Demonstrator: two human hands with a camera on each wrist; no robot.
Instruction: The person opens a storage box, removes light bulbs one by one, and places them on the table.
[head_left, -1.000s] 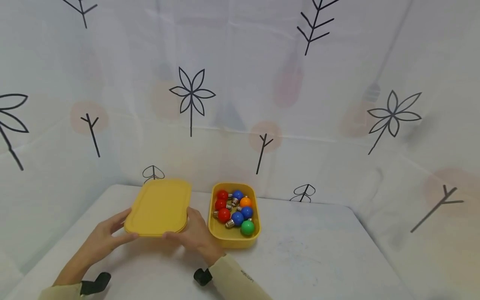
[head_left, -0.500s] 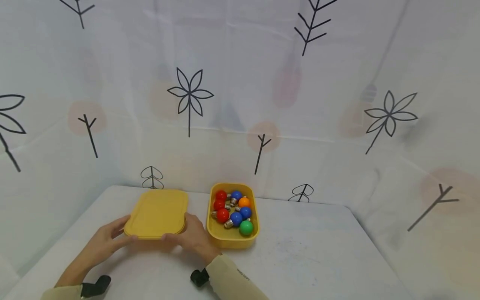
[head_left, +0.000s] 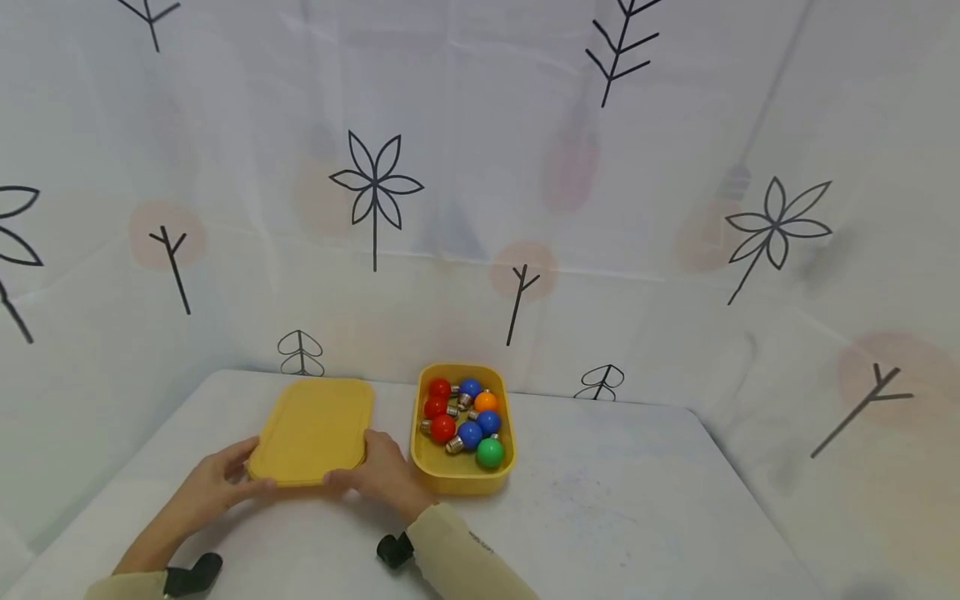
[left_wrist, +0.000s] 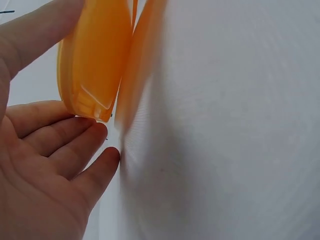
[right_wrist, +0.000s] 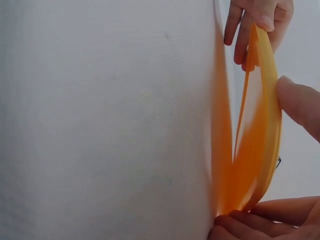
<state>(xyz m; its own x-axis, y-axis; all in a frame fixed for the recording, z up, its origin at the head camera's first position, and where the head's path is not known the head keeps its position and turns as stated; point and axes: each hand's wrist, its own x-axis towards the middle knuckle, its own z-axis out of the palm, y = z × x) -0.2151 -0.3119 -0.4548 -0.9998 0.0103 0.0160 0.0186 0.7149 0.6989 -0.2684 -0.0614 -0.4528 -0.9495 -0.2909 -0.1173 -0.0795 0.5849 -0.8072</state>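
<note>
A flat yellow lid (head_left: 311,429) with rounded corners is held by both hands at the left of the table. My left hand (head_left: 208,492) grips its near left corner, thumb at the near edge and fingers along the left side. At the near right corner my right hand (head_left: 386,473) pinches it, thumb in front and fingers round the right side. In the right wrist view the lid (right_wrist: 272,100) stands close over the tabletop, its orange underside showing. To its right, a yellow tub (head_left: 461,483) holds several round-headed bulbs (head_left: 470,435) with screw bases: red, blue, orange, green.
The white table (head_left: 600,500) reaches back to a white cloth backdrop (head_left: 450,167) printed with black leaves and flowers. The tub stands just past the right hand. Black wrist straps (head_left: 193,575) sit over light sleeves.
Both hands have lowered the yellow lid toward the table, its far edge coming down most. The grip looks the same; the tub and bulbs stay in place while the head view shifts slightly.
</note>
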